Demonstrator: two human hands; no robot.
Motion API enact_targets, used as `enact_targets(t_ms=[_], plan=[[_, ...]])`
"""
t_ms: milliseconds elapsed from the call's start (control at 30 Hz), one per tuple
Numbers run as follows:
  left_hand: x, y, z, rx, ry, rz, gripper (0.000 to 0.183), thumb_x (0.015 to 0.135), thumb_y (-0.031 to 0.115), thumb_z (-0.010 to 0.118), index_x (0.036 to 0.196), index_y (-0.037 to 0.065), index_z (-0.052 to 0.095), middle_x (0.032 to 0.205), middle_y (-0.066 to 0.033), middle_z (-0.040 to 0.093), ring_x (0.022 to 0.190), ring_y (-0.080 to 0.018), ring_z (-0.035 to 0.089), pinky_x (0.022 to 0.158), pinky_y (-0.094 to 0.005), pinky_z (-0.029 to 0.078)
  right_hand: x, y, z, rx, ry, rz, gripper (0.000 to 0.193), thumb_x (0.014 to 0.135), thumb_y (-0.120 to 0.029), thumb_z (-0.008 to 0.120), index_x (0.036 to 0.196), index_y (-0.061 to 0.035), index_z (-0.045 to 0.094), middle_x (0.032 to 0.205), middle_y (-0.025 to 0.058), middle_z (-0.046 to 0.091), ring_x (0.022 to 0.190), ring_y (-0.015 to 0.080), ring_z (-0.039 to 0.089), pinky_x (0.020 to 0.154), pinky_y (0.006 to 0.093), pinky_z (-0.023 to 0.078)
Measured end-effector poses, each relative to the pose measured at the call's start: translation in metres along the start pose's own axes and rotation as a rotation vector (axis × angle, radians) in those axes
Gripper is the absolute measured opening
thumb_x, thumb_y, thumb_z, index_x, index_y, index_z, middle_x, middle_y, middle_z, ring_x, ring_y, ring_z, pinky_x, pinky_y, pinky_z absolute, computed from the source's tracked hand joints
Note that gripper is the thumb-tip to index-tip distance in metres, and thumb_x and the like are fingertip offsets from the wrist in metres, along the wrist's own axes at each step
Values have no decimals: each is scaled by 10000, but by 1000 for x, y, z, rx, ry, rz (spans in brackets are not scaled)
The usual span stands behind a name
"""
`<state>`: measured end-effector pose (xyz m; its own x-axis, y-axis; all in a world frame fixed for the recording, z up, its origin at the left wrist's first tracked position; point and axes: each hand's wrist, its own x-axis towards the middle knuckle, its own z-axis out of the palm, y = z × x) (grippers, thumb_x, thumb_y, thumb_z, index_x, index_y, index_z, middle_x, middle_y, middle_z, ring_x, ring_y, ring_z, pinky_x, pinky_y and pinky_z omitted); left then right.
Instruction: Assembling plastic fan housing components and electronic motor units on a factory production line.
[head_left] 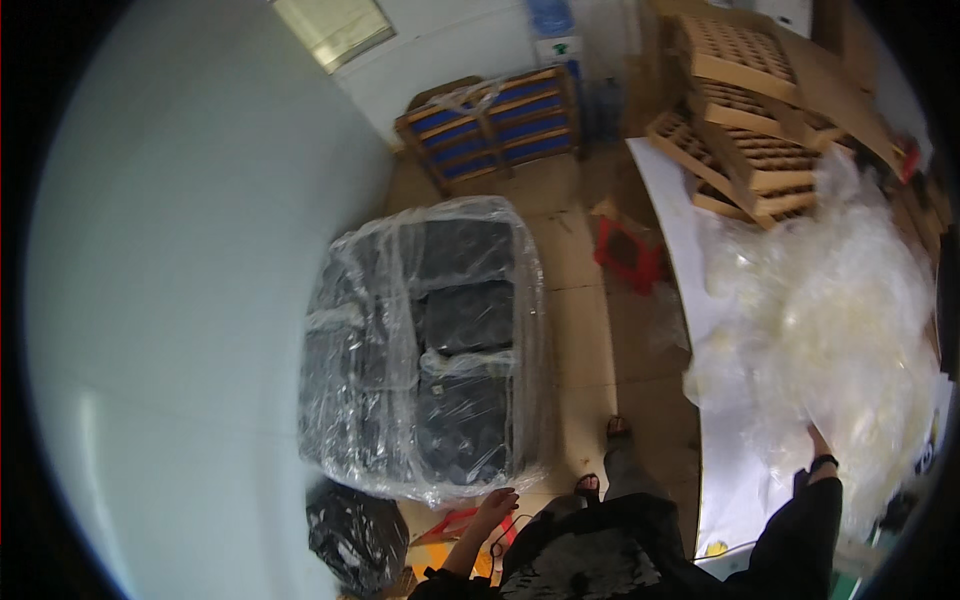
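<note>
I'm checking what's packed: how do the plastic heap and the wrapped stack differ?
Shape: the plastic heap is loose and crumpled; the wrapped stack is blocky. Colour: the plastic heap looks whitish; the wrapped stack shows dark bundles through its film. Place: the plastic heap lies on the white table; the wrapped stack stands by the wall. Both have shiny, see-through plastic.

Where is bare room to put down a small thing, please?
The white table shows a bare patch between its left edge and the clear plastic film heap. Bare floor tiles run between table and film-wrapped dark stack. The table's far end is crowded with cardboard divider trays; the heap, with the right hand at it, crowds the right side.
</note>
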<state>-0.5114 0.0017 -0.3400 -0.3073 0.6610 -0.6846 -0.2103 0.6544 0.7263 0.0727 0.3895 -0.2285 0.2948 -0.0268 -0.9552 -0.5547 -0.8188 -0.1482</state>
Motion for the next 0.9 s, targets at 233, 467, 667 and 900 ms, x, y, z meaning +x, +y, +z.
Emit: enact_targets(t_ms=[233,467,667,900], plan=[[47,4,-8,-40,149,-462,446,922,324,555,1248,35,458,1158,-118,601,986,-216,621,820,-325,494,23,-75,101,-246,-256,78,386,915,-332,527,1212,-87,555,1120,59,610,1004,160,562,915,301,426],[104,3,-34,-213,221,-285,397,926,331,556,1203,49,517,1081,-65,632,888,-164,627,735,-294,504,13,-89,213,-583,-482,100,354,919,-327,524,1169,-78,551,1073,71,610,963,178,565,873,325,443],[116,-40,-53,-302,318,-292,461,910,411,553,1216,68,517,1097,-68,629,914,-187,623,751,-341,494,-16,-63,319,-915,-615,90,329,922,-323,522,1132,-71,548,1033,81,610,927,192,568,836,345,458],[110,-112,-61,-583,390,-417,450,914,370,547,1212,33,524,1094,-103,627,911,-221,630,779,-363,489,-17,10,401,-1182,-710,152,305,927,-319,519,1089,-62,544,987,92,610,885,210,571,794,369,475]])
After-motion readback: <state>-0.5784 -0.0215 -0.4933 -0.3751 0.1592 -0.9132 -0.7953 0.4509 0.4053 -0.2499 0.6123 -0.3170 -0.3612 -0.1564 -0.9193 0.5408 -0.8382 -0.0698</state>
